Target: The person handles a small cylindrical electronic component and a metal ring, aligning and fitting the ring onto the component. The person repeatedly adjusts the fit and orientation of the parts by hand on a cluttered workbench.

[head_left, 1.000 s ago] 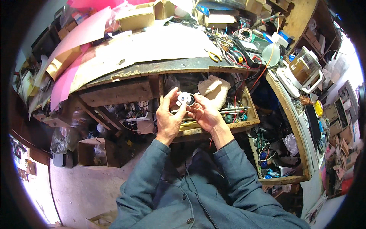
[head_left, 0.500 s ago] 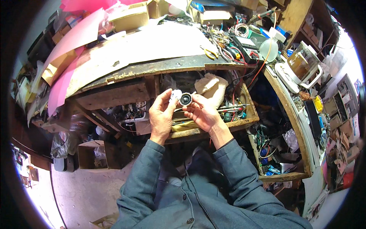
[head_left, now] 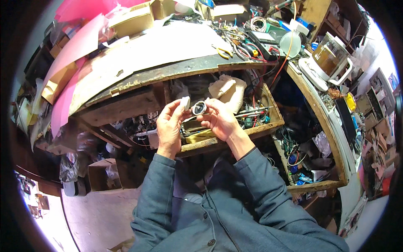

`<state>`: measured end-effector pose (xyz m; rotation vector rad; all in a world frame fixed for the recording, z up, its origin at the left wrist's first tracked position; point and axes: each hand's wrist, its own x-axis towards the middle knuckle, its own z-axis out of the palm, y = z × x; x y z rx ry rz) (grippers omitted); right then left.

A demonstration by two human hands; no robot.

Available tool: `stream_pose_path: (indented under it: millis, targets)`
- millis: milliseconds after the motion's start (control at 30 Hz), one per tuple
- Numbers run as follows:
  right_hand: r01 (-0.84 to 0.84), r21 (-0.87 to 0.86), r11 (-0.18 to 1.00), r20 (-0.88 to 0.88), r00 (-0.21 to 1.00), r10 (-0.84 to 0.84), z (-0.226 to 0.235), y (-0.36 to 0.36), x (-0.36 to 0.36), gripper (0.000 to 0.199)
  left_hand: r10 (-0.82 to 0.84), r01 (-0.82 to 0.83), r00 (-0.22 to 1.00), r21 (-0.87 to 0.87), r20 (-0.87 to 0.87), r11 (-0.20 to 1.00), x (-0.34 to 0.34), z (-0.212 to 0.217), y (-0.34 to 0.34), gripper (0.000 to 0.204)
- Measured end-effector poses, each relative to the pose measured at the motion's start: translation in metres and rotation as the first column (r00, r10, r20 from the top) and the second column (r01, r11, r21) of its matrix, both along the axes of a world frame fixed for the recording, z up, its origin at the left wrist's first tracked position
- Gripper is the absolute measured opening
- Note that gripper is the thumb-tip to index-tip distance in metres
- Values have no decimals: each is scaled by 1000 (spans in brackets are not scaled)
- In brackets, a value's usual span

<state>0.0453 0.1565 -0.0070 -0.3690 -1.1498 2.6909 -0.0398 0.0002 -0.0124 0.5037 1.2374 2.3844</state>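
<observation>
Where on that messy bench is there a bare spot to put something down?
The widest bare patch is the pale sheet on the bench top, between the cardboard boxes and the yellow pliers. Right of the pliers, wires and tools crowd it. The open drawer under both hands is full too.

Yellow-handled pliers point(head_left: 223, 51), glass jug point(head_left: 328, 55)

Grey-blue buttoned jacket (likely cotton), long sleeves, bare hands

Tan open cardboard box point(head_left: 133, 19) at bench top-left, brown open carton point(head_left: 103, 176) on floor lower-left
</observation>
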Motion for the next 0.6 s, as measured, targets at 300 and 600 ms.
stream_pose_path:
  millis: [300, 600]
  targets:
    - [-28, 21, 999, -40, 999, 28, 2, 1, 1, 26, -34, 34, 999, -41, -15, 999, -2, -2, 3, 38]
    - [-28, -7, 1000, -59, 998, 28, 9, -4, 0, 24, 22, -28, 998, -116, -57, 993, 5, 5, 5, 34]
